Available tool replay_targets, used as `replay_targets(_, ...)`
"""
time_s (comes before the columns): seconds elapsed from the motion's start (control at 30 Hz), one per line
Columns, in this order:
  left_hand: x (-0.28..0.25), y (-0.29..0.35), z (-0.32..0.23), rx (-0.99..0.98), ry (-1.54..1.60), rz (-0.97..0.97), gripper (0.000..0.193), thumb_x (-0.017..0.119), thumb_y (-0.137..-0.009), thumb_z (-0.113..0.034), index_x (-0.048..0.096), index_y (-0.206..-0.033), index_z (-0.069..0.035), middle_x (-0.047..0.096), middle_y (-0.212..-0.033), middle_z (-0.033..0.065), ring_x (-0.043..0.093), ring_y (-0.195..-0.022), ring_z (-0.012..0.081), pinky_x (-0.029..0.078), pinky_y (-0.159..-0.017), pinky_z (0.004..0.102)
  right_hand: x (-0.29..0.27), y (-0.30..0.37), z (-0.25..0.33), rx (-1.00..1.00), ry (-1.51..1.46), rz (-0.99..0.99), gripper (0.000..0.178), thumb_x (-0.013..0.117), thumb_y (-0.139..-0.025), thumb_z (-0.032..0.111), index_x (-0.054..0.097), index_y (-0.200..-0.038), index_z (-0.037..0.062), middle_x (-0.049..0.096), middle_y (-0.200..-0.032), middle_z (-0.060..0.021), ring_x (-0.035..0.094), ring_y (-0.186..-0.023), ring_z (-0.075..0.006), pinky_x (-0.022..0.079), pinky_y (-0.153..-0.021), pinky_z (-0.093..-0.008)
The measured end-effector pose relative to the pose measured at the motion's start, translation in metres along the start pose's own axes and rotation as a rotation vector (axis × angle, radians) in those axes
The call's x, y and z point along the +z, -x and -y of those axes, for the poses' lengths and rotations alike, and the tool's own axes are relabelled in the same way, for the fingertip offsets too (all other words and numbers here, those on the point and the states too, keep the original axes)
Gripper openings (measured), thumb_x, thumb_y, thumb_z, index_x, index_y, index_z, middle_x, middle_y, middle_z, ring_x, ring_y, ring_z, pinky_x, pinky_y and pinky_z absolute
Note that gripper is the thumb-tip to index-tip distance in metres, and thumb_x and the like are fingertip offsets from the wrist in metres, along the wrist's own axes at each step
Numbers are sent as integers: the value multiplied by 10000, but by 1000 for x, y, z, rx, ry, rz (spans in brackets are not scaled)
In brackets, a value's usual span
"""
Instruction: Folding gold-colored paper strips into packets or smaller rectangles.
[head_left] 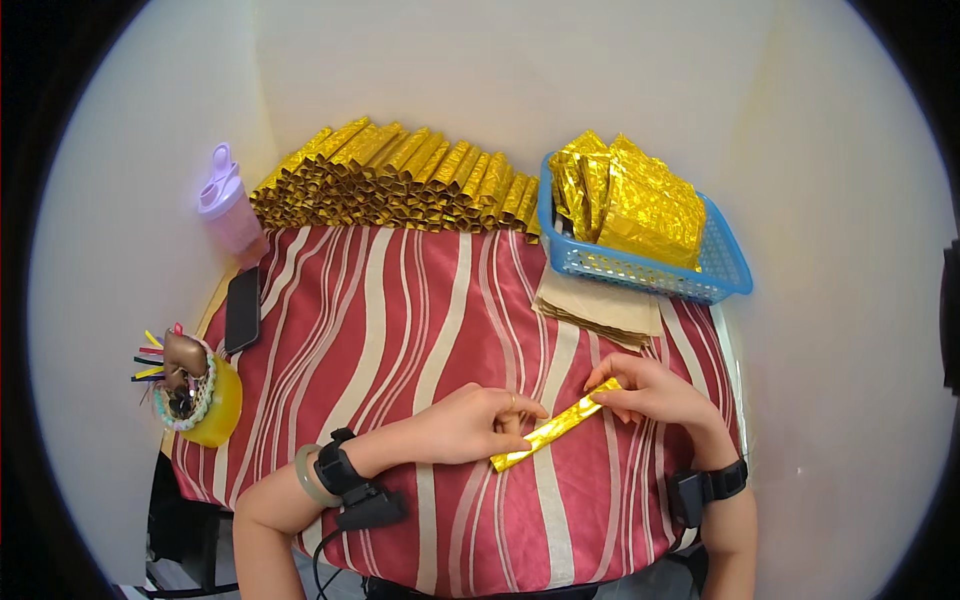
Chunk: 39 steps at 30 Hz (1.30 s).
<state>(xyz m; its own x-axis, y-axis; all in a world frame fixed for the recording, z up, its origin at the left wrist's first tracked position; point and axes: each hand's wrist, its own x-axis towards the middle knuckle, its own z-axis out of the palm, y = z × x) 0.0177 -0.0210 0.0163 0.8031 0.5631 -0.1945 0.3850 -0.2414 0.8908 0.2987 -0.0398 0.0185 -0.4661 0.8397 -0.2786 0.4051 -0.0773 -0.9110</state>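
A shiny gold foil paper strip (557, 425), folded long and narrow, lies slantwise between my hands above the striped cloth. My left hand (468, 424) is closed at its lower left end, the thumb against the strip and the fingers curled beside it. At the upper right end, my right hand (655, 391) pinches the strip between thumb and fingers. Both wrists wear black straps with small black boxes, and a pale bangle circles my left wrist.
Gold foil rolls (400, 180) are stacked along the back. A blue basket (640, 268) holds gold foil sheets (640, 200), with tan paper sheets (598, 305) beneath. On the left are a purple shaker bottle (230, 210), a black phone (242, 310) and a yellow cup (222, 405) of small items.
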Motion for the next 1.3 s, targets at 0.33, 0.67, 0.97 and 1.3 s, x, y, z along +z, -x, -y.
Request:
replay_targets(0.33, 5, -12, 26, 620, -703, -182, 484, 670, -866, -282, 555, -1317, -149, 542, -1328, 54, 484, -1220, 294, 430, -983, 442, 21, -14, -2, -158, 556, -407, 264, 735, -821, 189, 586, -995, 57, 612, -738, -66, 599, -660, -238, 467, -608, -352)
replay_targets(0.67, 5, -9, 25, 493, -899, -18, 473, 557, -937, -284, 502, -1385, -145, 446, -1470, -16, 274, -1427, 311, 146, -1125, 638, 22, -22, -18, -546, 631, -347, 158, 713, -807, 90, 578, -877, 46, 567, -840, -88, 558, -807, -268, 460, -728, -371)
replay_targets(0.97, 5, -9, 29, 423, -737, 0, 552, 542, -950, -302, 395, -1455, -137, 394, -1502, 19, 175, -1465, 329, 158, -1109, 667, 25, -22, -13, -402, 574, -281, 231, 721, -825, 130, 548, -950, 41, 544, -884, -106, 525, -849, -273, 425, -766, -370)
replay_targets(1.3, 6, -10, 34, 431, -666, -40, 561, 597, -923, -296, 387, -1392, -73, 429, -1414, 129, 151, -1463, 354, 150, -1110, 672, 25, -21, -14, -390, 613, -250, 270, 727, -815, 131, 530, -979, 48, 528, -919, -99, 511, -871, -273, 402, -790, -367)
